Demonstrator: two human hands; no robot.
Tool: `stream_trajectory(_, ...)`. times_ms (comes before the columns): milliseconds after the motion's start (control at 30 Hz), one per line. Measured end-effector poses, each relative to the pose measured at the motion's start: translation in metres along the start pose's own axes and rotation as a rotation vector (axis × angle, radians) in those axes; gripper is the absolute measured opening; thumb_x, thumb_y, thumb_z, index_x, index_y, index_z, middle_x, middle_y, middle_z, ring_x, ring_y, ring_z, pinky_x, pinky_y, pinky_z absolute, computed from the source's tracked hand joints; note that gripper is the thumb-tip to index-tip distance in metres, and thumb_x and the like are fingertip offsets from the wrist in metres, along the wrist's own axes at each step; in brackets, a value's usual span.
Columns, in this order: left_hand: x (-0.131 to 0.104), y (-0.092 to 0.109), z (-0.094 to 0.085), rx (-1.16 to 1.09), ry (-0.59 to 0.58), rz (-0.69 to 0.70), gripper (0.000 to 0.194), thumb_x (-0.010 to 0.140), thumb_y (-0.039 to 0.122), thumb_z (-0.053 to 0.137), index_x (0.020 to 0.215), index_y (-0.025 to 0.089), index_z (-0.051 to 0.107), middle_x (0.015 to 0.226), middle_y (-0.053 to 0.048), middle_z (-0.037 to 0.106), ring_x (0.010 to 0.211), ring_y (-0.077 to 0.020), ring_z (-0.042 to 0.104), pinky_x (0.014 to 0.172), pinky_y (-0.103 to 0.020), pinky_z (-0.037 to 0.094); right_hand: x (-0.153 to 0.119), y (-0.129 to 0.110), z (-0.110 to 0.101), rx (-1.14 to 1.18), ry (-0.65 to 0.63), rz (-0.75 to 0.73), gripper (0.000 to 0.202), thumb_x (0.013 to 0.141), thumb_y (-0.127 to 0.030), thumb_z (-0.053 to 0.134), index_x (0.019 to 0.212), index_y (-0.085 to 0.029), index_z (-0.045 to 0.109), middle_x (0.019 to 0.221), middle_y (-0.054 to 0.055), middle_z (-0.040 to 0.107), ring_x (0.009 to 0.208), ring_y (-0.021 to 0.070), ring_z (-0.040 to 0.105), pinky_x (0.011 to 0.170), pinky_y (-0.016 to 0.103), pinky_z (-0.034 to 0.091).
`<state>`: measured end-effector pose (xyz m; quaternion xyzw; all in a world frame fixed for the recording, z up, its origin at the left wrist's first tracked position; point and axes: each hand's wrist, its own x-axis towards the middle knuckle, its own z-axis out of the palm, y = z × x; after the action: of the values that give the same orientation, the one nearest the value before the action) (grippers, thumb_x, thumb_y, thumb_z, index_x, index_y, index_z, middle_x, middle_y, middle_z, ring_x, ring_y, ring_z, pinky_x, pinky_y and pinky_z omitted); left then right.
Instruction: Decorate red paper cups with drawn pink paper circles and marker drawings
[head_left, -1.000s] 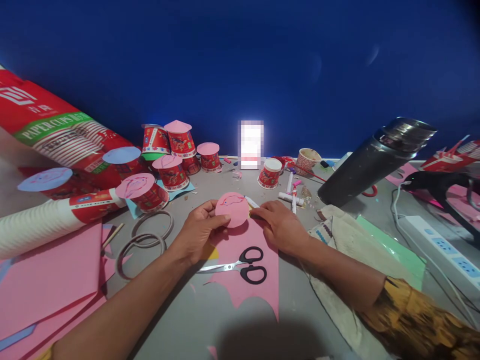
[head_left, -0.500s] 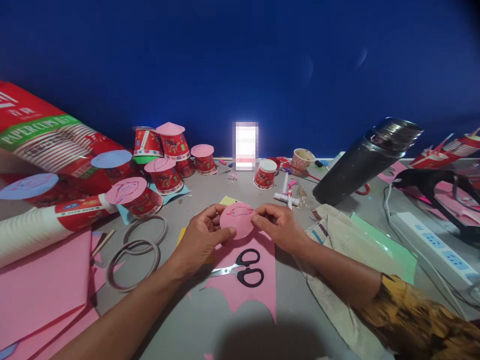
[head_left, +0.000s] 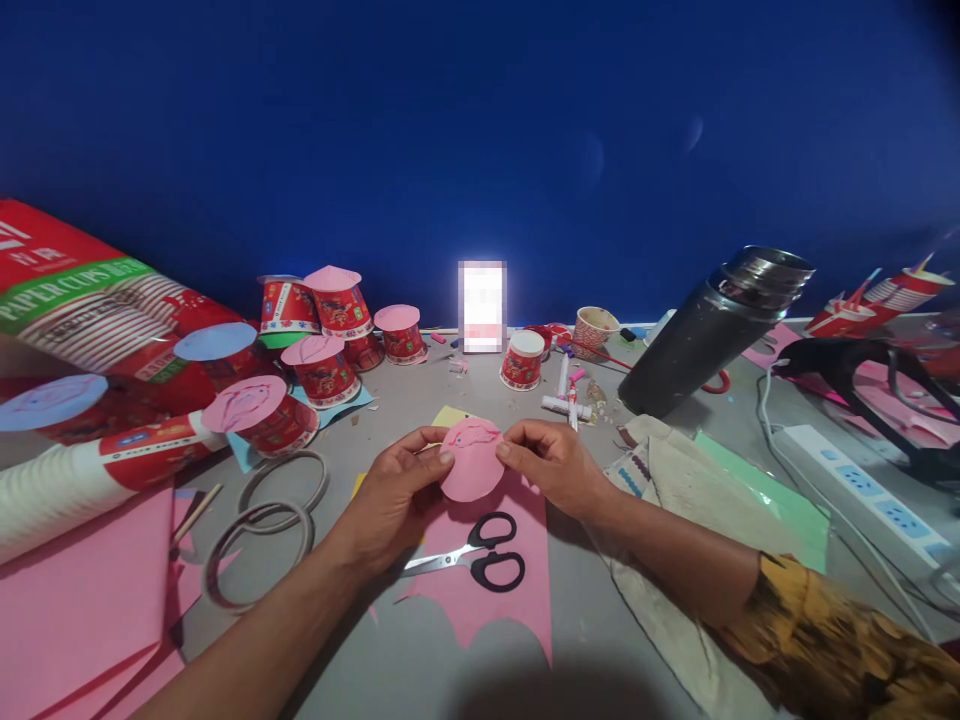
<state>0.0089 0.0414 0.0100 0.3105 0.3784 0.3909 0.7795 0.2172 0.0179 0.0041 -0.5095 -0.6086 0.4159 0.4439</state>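
Note:
A round pink paper disc (head_left: 472,470) with a drawing in red and blue near its upper edge is held up between my two hands. My left hand (head_left: 401,485) pinches its left edge between thumb and fingers. On the opposite edge, my right hand (head_left: 551,462) pinches it the same way. Just below lie black-handled scissors (head_left: 491,555), resting on a pink paper sheet (head_left: 529,600) with scalloped cuts along its lower edge. Part of a yellow paper (head_left: 450,417) shows behind the disc.
Upturned red paper cups topped with paper discs (head_left: 322,365) stand at left, near two tape rings (head_left: 259,550). One red cup (head_left: 523,362) stands ahead, beside markers (head_left: 566,405). Rightward are a black flask (head_left: 705,340), a cloth (head_left: 675,500) and a power strip (head_left: 862,490).
The disc has turned in my fingers and its lower part now tips more toward me. My left thumb has shifted from its lower front to its left edge. The view has tilted slightly upward.

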Motion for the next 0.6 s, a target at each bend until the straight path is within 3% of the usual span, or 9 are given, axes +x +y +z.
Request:
stream_trajectory(267, 0.0007, -0.0014, -0.0015, -0.001, -0.072, -0.031, 0.041, 0.068, 0.022, 0.094, 0.103, 0.014, 0.073, 0.089, -0.009, 0.078, 0.072, -0.0163, 0.072, 0.069, -0.026, 0.060, -0.0020, 0.0003, 0.0023, 0.015, -0.120, 0.000, 0.024, 0.082, -0.039, 0.069, 0.073, -0.018, 0.066, 0.067, -0.003, 0.058, 0.062, 0.0105, 0.047, 0.058, 0.024, 0.036)
stream_trajectory(467, -0.0001, -0.0042, -0.0036, -0.007, -0.088, -0.061, 0.045, 0.068, 0.020, 0.094, 0.107, 0.014, 0.073, 0.088, -0.007, 0.076, 0.076, -0.0153, 0.071, 0.072, -0.024, 0.059, -0.0007, 0.0017, 0.0022, 0.020, -0.105, -0.003, 0.023, 0.082, -0.039, 0.069, 0.074, -0.018, 0.067, 0.069, -0.002, 0.061, 0.064, 0.0117, 0.050, 0.060, 0.025, 0.039)
stream_trajectory(600, 0.0005, -0.0053, -0.0046, 0.015, -0.034, -0.041, 0.055, 0.064, 0.018, 0.096, 0.111, 0.016, 0.069, 0.090, -0.005, 0.075, 0.075, -0.0148, 0.070, 0.070, -0.025, 0.058, 0.0001, 0.0020, 0.0025, -0.008, -0.069, -0.002, 0.022, 0.082, -0.038, 0.068, 0.072, -0.018, 0.065, 0.068, -0.002, 0.060, 0.063, 0.0118, 0.049, 0.059, 0.025, 0.039)
